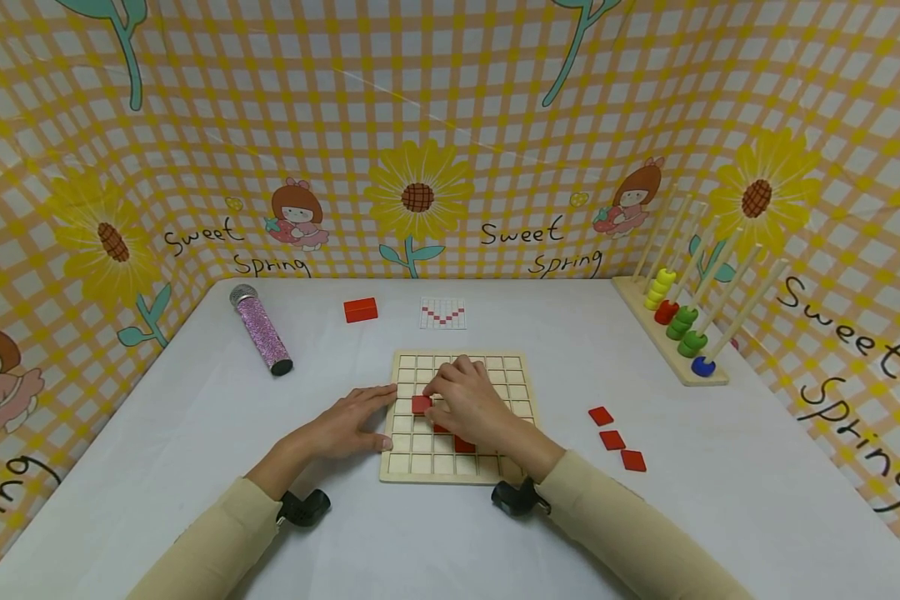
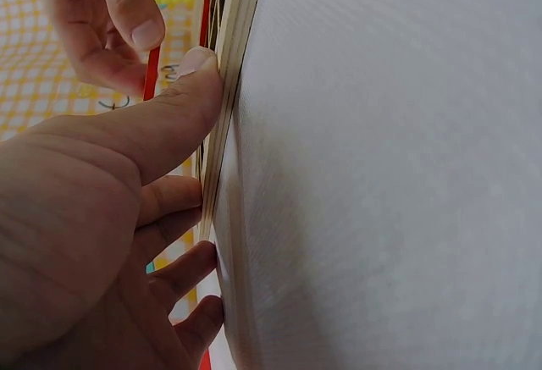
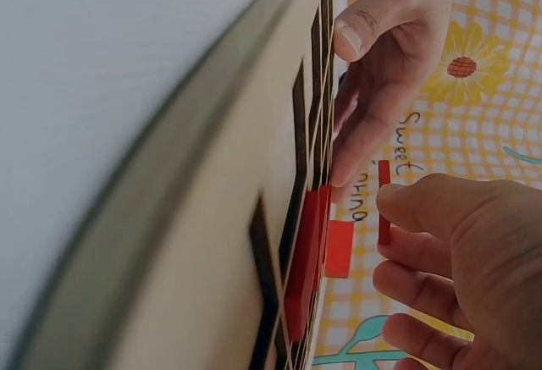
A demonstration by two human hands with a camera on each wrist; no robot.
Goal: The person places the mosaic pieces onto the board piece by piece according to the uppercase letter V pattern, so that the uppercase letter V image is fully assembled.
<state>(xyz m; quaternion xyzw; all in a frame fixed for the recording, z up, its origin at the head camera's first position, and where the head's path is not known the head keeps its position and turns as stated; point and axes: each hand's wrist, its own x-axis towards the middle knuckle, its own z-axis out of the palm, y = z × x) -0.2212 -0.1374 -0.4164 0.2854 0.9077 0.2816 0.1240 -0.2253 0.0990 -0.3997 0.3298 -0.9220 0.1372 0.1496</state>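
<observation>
My right hand (image 1: 472,407) pinches a thin square red tile (image 3: 384,172) between thumb and fingers. In the right wrist view, the tile stands edge-on, a little off the board's face. Below the hand is the wooden grid board (image 1: 506,469), seen near the middle in the head view. Two red tiles (image 1: 464,445) show in its squares, partly covered by the right hand. At the board's left edge, my left hand (image 1: 348,423) rests with fingers stretched out. Its thumb and fingertips touch the rim, as the left wrist view shows.
Three loose red tiles (image 1: 612,439) lie right of the board. Behind it are a red block (image 1: 361,311) and a card (image 1: 442,323) printed with a red V pattern. A glittery pink microphone (image 1: 262,328) lies left; a peg stand (image 1: 705,380) with colored beads is at right.
</observation>
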